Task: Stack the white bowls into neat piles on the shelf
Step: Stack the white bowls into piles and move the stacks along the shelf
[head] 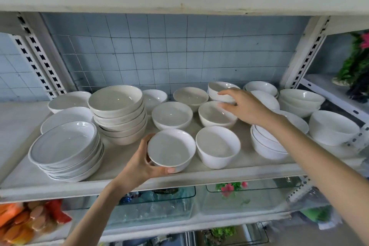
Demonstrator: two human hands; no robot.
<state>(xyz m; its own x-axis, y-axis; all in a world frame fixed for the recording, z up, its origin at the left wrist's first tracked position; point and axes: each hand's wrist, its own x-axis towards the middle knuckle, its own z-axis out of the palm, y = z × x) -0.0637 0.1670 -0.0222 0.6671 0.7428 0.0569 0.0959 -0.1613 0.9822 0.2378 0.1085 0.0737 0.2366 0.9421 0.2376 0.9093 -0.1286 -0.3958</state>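
Many white bowls stand on a white shelf. My left hand grips a single small bowl at the shelf's front, thumb under its near side. My right hand reaches to the back and holds a short stack of two small bowls, fingers over the rim and thumb below. Loose single bowls sit around them: one beside the left-hand bowl, one in the middle, one under my right hand, one at the back.
A tall pile of larger bowls and a pile of shallow dishes fill the left side. Further stacks and bowls crowd the right end. Slotted metal uprights frame the bay. Glass tanks sit below.
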